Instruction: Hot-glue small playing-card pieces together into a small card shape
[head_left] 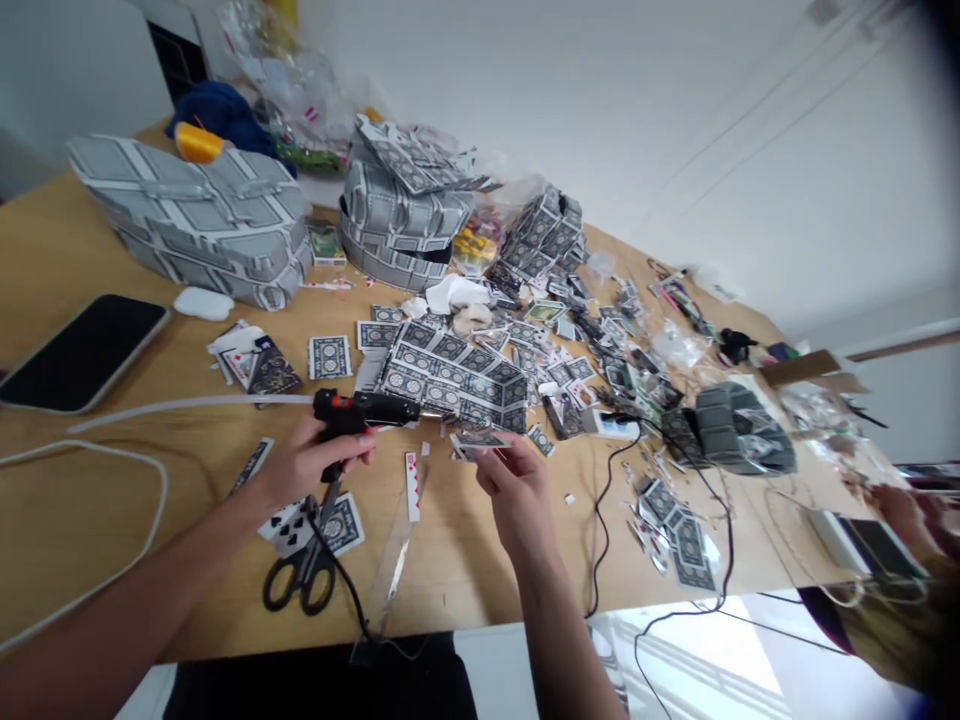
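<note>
Scissors lie on the table just nearer than the left grip, which clasps a glue gun. The right grip pinches a card near the nozzle; just beyond lies a card panel.

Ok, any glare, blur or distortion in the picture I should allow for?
All in the head view: glare on the floor and the clear strip; dark blur at upper right; another person's hand soft at the right edge; wide-angle stretch toward the edges; left hand and right hand fairly clear.
</note>
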